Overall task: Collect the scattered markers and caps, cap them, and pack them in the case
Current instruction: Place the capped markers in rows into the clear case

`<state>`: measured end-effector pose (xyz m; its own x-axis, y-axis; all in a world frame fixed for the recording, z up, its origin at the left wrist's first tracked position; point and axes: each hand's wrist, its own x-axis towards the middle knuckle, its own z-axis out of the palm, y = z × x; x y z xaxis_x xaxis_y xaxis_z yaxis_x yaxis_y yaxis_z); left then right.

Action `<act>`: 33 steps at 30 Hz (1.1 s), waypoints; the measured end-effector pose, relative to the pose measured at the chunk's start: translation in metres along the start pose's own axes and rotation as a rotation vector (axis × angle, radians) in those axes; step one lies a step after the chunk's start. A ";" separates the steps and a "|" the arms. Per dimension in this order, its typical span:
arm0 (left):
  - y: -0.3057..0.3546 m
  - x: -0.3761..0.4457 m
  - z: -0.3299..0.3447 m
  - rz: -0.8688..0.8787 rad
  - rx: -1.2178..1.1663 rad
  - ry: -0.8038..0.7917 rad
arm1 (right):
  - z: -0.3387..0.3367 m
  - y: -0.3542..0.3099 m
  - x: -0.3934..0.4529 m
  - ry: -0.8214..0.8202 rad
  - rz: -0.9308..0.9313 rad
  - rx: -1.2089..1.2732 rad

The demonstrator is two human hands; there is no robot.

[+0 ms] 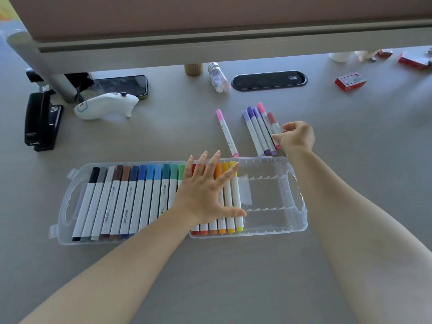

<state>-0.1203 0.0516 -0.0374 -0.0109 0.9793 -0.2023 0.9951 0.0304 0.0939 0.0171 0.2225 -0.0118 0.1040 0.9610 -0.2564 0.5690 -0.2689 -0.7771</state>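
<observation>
Grey desk [350,171] carries a clear case [289,226], markers [131,202] filling its left. Left hand [205,192] lies flat, fingers spread, across them; right hand [297,136] pinches a dusty-red marker [272,122] among loose markers [254,129] at one o'clock.

The case [292,228] lies open on the worktop [210,277], markers [131,202] ranked side by side in it from its left end to past the middle; its right end holds none. Behind the case, a lone marker [226,133] lies left of a loose cluster [259,129]. Far left sit a stapler [39,122], a controller [105,105] and a phone [121,85]. Behind the cluster, a small bottle [218,77] lies, it seems, on its side.
</observation>
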 end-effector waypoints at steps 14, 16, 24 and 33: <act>-0.005 -0.003 -0.011 0.035 -0.251 0.016 | -0.029 -0.005 -0.060 -0.406 0.082 0.489; -0.009 -0.005 -0.014 0.038 -0.353 0.039 | -0.026 0.002 -0.074 -0.509 0.096 0.445; -0.022 -0.020 -0.025 0.006 -0.330 0.002 | -0.009 0.011 -0.101 -0.617 0.116 0.114; -0.015 -0.020 -0.024 -0.027 -0.273 -0.036 | -0.010 0.020 -0.097 -0.499 -0.103 -0.090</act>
<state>-0.1376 0.0362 -0.0109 -0.0284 0.9698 -0.2421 0.9312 0.1137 0.3464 0.0264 0.1249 0.0027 -0.3459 0.8280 -0.4412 0.6259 -0.1467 -0.7660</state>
